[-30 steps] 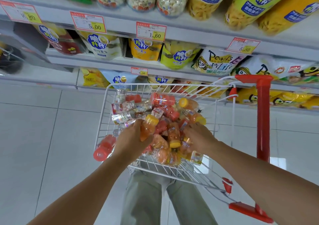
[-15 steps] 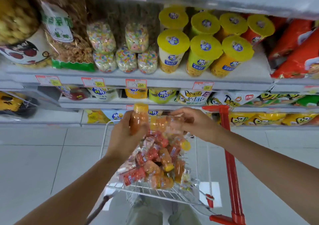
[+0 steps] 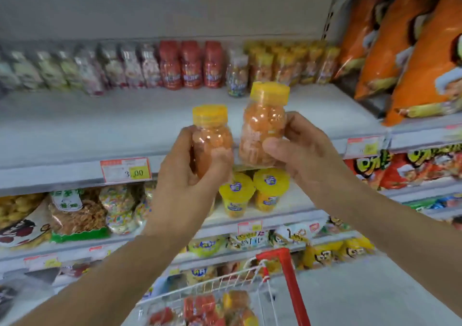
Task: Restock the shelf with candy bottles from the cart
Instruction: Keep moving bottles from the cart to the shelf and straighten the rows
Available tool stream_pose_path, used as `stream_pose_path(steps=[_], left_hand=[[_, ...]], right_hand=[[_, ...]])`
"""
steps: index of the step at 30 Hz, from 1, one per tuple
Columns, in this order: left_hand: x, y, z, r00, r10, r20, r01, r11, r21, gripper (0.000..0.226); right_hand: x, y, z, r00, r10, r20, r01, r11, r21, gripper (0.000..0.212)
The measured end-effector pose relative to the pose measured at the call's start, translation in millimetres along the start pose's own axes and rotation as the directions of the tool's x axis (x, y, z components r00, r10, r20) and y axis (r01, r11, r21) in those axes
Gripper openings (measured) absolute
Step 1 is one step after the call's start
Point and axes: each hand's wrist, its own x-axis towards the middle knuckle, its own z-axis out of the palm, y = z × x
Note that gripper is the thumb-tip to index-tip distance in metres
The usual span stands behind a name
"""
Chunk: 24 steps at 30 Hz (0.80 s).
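My left hand (image 3: 186,175) grips an orange candy bottle with a yellow cap (image 3: 211,135), held upright. My right hand (image 3: 300,150) grips a second orange bottle with a yellow cap (image 3: 265,128), a little higher and to the right. Both bottles are raised in front of the grey shelf (image 3: 100,125). At the shelf's back stand red-capped bottles (image 3: 192,65), yellow-capped orange bottles (image 3: 295,63) and pale candy bottles (image 3: 100,68). The wire cart (image 3: 225,283) with a red handle (image 3: 287,275) sits low in view, holding several more candy bottles (image 3: 212,310).
Large orange snack bags (image 3: 410,58) fill the shelf's right end. Below are yellow-lidded cups (image 3: 252,193), bagged snacks (image 3: 75,213) and price tags (image 3: 126,169). The front of the grey shelf board is bare between the bottle rows and its edge.
Both hands have lifted a bottle each out of the cart and up to the higher shelf. The view has tilted upward, so the cart has dropped to the bottom of the frame.
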Motion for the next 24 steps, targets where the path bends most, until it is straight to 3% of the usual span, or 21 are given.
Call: stream_pose_path(steps=[4, 10, 16, 24], left_hand=[[48.2, 16.4, 31.7, 0.998, 0.062, 0.020, -0.061, 0.998, -0.009, 0.017], [106.0, 6.4, 70.7, 0.992, -0.013, 0.122, -0.006, 0.988, 0.155, 0.027], [133.8, -5.2, 105.0, 0.979, -0.036, 0.201, -0.005, 0.980, 0.199, 0.019], [153.7, -21.2, 123.3, 0.980, -0.114, 0.161, 0.071, 0.965, 0.252, 0.032]], right_hand=[[25.8, -29.5, -45.6, 0.983, -0.108, -0.149, 0.075, 0.974, -0.214, 0.040], [59.0, -19.1, -120.4, 0.954, -0.061, -0.294, -0.074, 0.901, -0.427, 0.033], [82.3, -2.0, -153.2, 0.947, -0.027, -0.319, -0.129, 0.879, -0.458, 0.037], [111.6, 13.0, -165.1, 0.927, -0.136, -0.348, -0.156, 0.706, -0.691, 0.036]])
